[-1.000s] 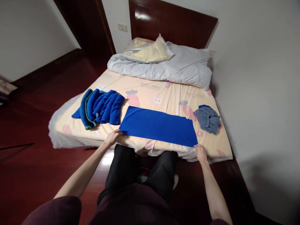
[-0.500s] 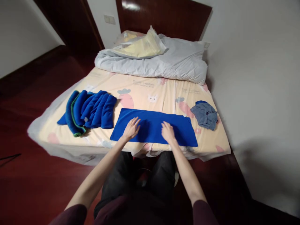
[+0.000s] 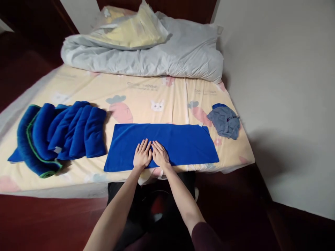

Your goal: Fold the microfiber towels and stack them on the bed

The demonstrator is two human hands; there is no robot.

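A blue towel [image 3: 183, 143] lies spread as a long flat rectangle along the near edge of the bed. My left hand [image 3: 142, 153] rests flat on its front middle part, fingers stretched out. Right beside it, my right hand [image 3: 159, 153] also lies flat on the cloth, the fingertips of the two hands almost meeting. Neither hand grips anything. A small white tag [image 3: 201, 124] shows at the towel's far right edge.
Several rolled or folded blue towels [image 3: 75, 132] lie on the bed at the left, one with green edging. A crumpled grey-blue cloth [image 3: 224, 122] sits at the right. A grey quilt [image 3: 183, 55] and a yellowish pillow [image 3: 136, 31] fill the back. A wall [image 3: 274, 87] bounds the right side.
Both hands have come together at the towel's front middle, from apart above it, and now lie flat on it. The view has moved closer to the bed.
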